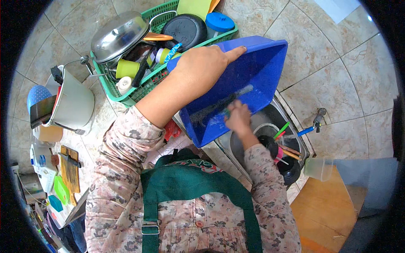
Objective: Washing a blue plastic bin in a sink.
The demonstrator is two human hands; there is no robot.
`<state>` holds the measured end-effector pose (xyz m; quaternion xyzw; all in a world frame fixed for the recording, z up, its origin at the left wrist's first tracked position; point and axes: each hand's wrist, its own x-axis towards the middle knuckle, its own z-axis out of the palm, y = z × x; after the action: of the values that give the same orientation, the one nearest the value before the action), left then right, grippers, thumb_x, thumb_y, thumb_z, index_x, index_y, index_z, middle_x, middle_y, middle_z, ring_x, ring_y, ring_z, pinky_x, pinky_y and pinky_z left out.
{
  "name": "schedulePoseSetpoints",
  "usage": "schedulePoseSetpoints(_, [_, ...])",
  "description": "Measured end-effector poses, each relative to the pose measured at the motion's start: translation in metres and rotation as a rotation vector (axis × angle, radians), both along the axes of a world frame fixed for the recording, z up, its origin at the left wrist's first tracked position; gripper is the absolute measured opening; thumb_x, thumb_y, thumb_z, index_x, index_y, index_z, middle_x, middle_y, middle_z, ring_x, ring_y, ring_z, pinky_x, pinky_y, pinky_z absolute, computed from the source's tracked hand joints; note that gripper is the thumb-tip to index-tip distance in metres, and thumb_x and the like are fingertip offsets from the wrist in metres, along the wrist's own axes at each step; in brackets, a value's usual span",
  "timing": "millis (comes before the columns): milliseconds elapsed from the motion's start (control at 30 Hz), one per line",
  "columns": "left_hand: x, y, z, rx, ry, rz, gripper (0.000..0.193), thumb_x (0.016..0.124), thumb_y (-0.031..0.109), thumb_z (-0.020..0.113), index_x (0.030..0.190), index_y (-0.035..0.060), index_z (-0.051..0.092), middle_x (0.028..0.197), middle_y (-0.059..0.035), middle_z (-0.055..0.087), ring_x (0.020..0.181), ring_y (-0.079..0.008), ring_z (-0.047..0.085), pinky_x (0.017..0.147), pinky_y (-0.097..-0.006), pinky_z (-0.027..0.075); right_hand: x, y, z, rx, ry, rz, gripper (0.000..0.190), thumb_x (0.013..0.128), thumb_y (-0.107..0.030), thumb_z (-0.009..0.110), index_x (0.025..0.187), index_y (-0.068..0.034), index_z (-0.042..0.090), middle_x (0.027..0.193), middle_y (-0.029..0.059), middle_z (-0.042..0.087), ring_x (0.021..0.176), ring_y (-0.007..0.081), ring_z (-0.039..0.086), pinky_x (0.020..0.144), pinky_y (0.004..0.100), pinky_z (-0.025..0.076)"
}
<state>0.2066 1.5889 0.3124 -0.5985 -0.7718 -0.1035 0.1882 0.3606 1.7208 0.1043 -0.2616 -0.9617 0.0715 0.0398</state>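
A blue plastic tub (259, 68) is tilted over the near-left side of a metal sink (235, 148), its open side towards me. My left hand (205, 68) grips its upper rim, with the index finger stretched along the edge. Soapy suds streak the tub's inner surface. Low inside the tub is my right hand (239, 117), blurred, closed around a small green thing that may be a scouring pad. Several dishes and utensils stand in the sink, among them a black pot (289, 172) and a green-handled utensil (282, 131).
Behind the tub, a green plastic basket (110, 91) holds a steel wok lid (118, 36), a black pan (186, 31) and cups. A white bucket (74, 101) and a wooden cutting board (70, 167) are at left. A tap (319, 120) projects at right, near a clear plastic container (318, 169).
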Motion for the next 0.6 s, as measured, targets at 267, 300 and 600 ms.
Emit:
schedulePoseSetpoints(267, [0.006,0.000,-0.002,-0.008,0.026,-0.006,0.059,0.079,0.004,0.046,0.134,0.0238,0.036,0.072,-0.0124,0.058,0.063,-0.0279,0.062,0.051,-0.0384,0.050,-0.005,0.005,0.013,0.012,-0.025,-0.002,0.035,0.063,-0.024,0.072,0.093,-0.007,0.065,0.105,0.0131,0.051,0.095,0.0355,0.049,0.080,0.0455,0.044])
schedulePoseSetpoints(300, [0.005,0.000,-0.002,-0.002,0.027,-0.008,0.059,0.079,0.004,0.047,0.134,0.0239,0.036,0.072,-0.0122,0.058,0.063,-0.0276,0.062,0.051,-0.0383,0.050,-0.006,0.001,0.015,0.013,-0.024,0.003,0.035,0.063,-0.024,0.072,0.093,-0.007,0.065,0.105,0.0131,0.051,0.095,0.0355,0.049,0.080,0.0455,0.044])
schedulePoseSetpoints(600, [0.009,0.000,-0.001,0.003,0.057,-0.003,0.058,0.081,0.005,0.046,0.134,0.0240,0.035,0.072,-0.0120,0.058,0.062,-0.0276,0.062,0.051,-0.0382,0.050,-0.007,-0.002,0.014,-0.004,-0.142,0.078,0.043,0.065,-0.023,0.072,0.102,-0.005,0.061,0.113,0.0128,0.049,0.102,0.0350,0.046,0.082,0.0479,0.043])
